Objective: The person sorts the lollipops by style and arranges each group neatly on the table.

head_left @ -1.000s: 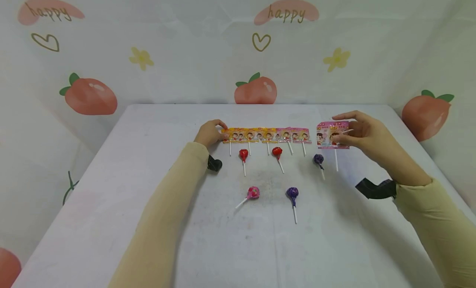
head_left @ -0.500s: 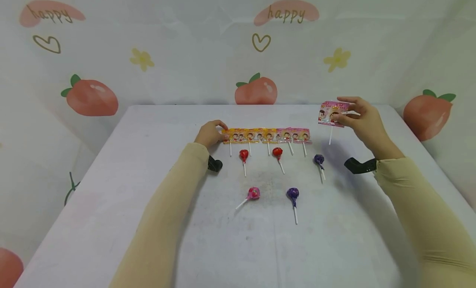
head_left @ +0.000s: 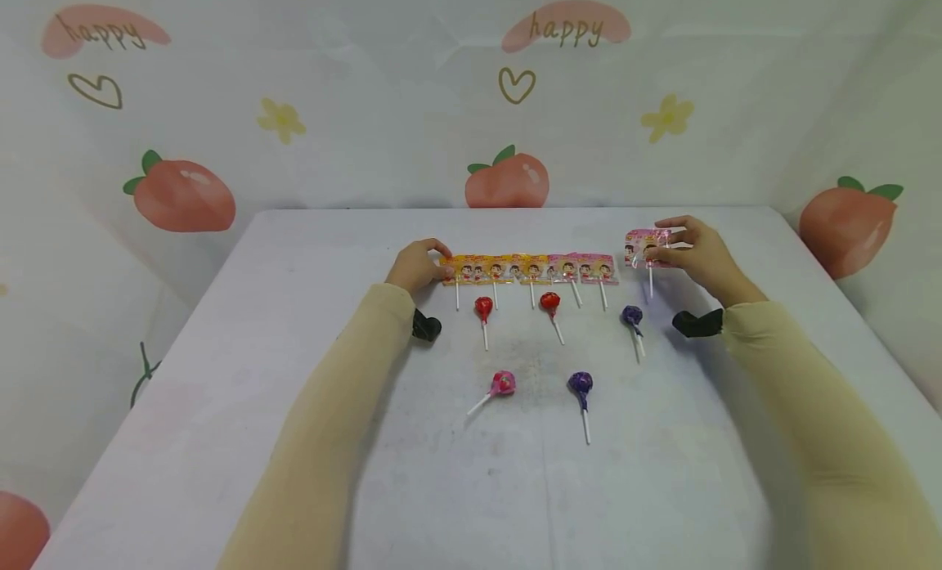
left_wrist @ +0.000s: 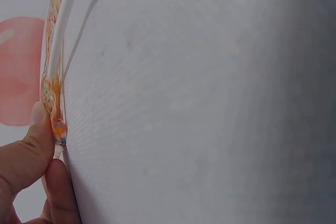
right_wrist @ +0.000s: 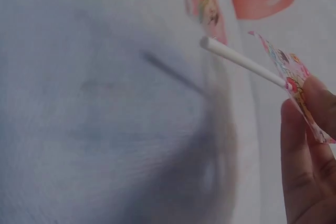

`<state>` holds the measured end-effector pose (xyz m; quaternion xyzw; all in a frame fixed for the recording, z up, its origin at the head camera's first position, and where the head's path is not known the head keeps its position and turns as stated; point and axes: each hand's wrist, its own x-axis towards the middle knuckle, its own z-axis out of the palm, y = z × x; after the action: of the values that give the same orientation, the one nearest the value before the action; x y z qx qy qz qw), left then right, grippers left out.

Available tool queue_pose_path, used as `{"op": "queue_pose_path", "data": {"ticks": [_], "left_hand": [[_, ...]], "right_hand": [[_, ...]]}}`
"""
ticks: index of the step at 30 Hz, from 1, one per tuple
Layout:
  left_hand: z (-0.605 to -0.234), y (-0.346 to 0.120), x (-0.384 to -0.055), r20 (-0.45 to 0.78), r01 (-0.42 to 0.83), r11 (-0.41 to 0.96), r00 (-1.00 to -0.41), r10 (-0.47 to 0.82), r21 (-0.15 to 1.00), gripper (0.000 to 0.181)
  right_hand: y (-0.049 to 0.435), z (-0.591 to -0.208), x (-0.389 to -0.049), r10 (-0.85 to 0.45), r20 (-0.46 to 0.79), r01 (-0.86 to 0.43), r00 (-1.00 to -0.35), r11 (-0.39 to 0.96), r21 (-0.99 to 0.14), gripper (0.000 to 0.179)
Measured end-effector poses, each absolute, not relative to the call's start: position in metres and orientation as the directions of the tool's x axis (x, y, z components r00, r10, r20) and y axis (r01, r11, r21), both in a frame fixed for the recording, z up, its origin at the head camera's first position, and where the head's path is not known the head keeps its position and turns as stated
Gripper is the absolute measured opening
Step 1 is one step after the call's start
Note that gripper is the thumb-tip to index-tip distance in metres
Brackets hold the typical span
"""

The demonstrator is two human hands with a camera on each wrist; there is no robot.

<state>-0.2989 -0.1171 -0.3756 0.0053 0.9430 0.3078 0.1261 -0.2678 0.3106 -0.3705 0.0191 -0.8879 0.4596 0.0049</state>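
My left hand [head_left: 416, 267] is at the left end of a row of flat-wrapped lollipops, pinching the edge of an orange-wrapped lollipop [left_wrist: 59, 103] between thumb and finger. That row runs rightward, orange packets first, then pink-wrapped lollipops [head_left: 598, 268], sticks toward me. Off the row's right end, my right hand [head_left: 702, 258] pinches another pink-wrapped lollipop [head_left: 636, 249] by its packet. Its white stick [right_wrist: 244, 62] casts a separate shadow on the table in the right wrist view, so it is held above the surface.
Nearer me lie two red ball lollipops [head_left: 483, 307], a purple one [head_left: 631, 316] at right, and farther forward a pink one [head_left: 504, 383] and a second purple one [head_left: 580, 383]. The white table [head_left: 471, 504] meets a peach-printed cloth [head_left: 368, 128] at the back.
My right hand lifted the pink-wrapped lollipop up and back, then brought it lower and left toward the row's right end. My left hand has stayed in place.
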Motion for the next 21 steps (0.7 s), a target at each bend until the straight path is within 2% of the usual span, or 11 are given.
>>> {"op": "queue_pose_path", "data": {"ticks": [7, 21], "left_hand": [[-0.376, -0.117, -0.299, -0.228, -0.068, 0.808, -0.97, 0.083, 0.585, 0.034], [-0.375, -0.117, -0.298, -0.235, -0.069, 0.812, -0.968, 0.086, 0.58, 0.034]], "right_hand": [[0.31, -0.378, -0.277, -0.097, -0.114, 0.026, -0.989, 0.636, -0.771, 0.064], [0.308, -0.374, -0.28, -0.137, -0.23, 0.059, -0.963, 0.73, -0.68, 0.063]]}}
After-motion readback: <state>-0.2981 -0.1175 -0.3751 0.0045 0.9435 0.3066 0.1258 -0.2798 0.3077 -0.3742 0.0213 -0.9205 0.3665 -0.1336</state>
